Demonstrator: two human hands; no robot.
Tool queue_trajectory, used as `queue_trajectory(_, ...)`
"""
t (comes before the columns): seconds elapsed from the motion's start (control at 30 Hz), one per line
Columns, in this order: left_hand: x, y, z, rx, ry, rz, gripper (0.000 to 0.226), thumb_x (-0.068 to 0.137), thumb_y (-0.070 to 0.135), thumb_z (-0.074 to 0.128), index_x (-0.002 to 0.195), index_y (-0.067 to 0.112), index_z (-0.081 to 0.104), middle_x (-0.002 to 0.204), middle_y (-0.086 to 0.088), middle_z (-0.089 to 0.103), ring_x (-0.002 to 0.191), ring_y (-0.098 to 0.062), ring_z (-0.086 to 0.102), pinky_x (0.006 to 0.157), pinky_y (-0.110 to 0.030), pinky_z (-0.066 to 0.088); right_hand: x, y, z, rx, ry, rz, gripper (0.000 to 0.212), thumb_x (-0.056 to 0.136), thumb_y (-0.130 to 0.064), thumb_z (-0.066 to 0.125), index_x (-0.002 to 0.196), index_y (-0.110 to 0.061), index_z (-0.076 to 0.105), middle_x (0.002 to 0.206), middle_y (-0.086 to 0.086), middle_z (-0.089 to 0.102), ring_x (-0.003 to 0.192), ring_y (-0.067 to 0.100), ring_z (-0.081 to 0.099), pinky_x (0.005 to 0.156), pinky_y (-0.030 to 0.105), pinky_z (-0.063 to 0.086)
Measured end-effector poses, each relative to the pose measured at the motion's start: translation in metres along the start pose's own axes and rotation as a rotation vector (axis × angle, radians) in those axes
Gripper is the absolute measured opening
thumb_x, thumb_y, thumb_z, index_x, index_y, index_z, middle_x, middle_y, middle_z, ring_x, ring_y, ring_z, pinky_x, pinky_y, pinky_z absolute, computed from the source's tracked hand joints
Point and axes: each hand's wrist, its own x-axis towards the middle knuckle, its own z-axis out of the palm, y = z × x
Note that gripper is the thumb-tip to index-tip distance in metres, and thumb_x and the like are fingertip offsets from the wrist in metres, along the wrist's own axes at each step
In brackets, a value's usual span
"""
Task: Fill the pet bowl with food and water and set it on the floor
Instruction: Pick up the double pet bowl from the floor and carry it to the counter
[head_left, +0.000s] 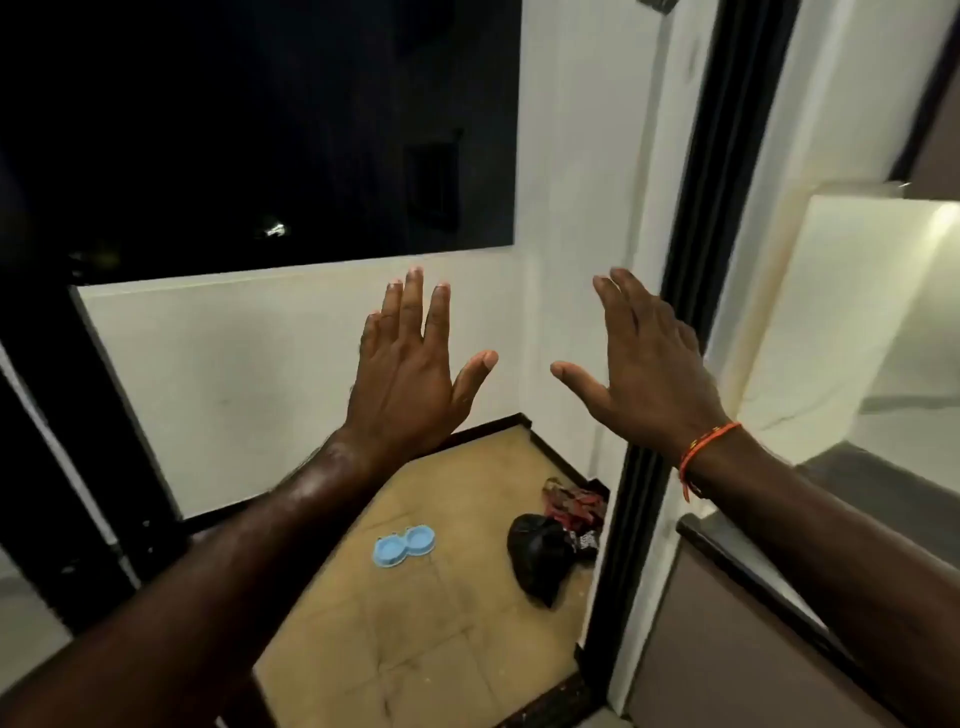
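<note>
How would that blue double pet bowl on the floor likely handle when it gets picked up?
The blue double bowl looks like thin moulded plastic, so probably stiff and light. Both shallow cups look empty, so nothing should spill yet. It sits flat and wide on the tiled floor, so it would likely slide rather than tip if nudged.

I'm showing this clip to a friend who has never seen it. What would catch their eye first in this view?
Two open hands held up in the middle of the view, the left hand and the right hand, fingers straight and holding nothing, an orange thread band on the right wrist. Below them, a light blue double pet bowl sits on the tan tiled floor, with a black plastic bag to its right near the corner.
</note>
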Motion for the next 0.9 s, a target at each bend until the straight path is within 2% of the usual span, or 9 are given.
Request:
queue_trajectory(0.27, -0.011, -0.066, 0.07, 0.064, -0.165, -0.159, 0.089, 0.099, 0.072, 0.022, 0.165, 0.016, 0.005, 0.171, -0.011, -0.01, 0.158, -0.028, -0.009, 0.126, -0.05, 0.006, 0.039, -0.008, 0.115, 0.12, -0.132, -0.07, 0.091, 0.092, -0.066, 0.05, 0.159, -0.014, 0.018, 0.167, 0.01, 0.018, 0.148, 0.029, 0.029, 0.114, 0.05, 0.033)
queue_trajectory(0.47, 0.008, -0.103, 0.15, 0.147, -0.264, -0.293, 0.093, 0.095, 0.076, 0.014, 0.164, 0.014, 0.008, 0.172, -0.013, -0.005, 0.159, -0.031, -0.002, 0.125, -0.052, 0.013, 0.079, 0.008, 0.233, 0.225, -0.235, -0.127, 0.092, 0.089, -0.066, 0.057, 0.158, -0.015, 0.022, 0.165, 0.009, 0.023, 0.145, 0.029, 0.033, 0.109, 0.048, 0.037)
queue_trajectory(0.67, 0.042, -0.135, 0.223, 0.202, -0.287, -0.418, 0.09, 0.098, 0.072, 0.022, 0.163, 0.01, 0.016, 0.171, -0.017, 0.004, 0.158, -0.035, 0.007, 0.123, -0.054, 0.019, 0.127, 0.028, 0.334, 0.254, -0.364, -0.205, 0.091, 0.091, -0.066, 0.052, 0.158, -0.015, 0.021, 0.166, 0.008, 0.021, 0.145, 0.028, 0.033, 0.11, 0.048, 0.037)
queue_trajectory(0.9, 0.06, -0.174, 0.287, 0.221, -0.381, -0.527, 0.088, 0.1, 0.071, 0.024, 0.162, 0.01, 0.016, 0.171, -0.018, 0.005, 0.157, -0.036, 0.007, 0.124, -0.055, 0.02, 0.17, 0.03, 0.424, 0.275, -0.508, -0.244, 0.091, 0.091, -0.067, 0.051, 0.159, -0.016, 0.018, 0.166, 0.007, 0.02, 0.148, 0.027, 0.029, 0.109, 0.049, 0.037)
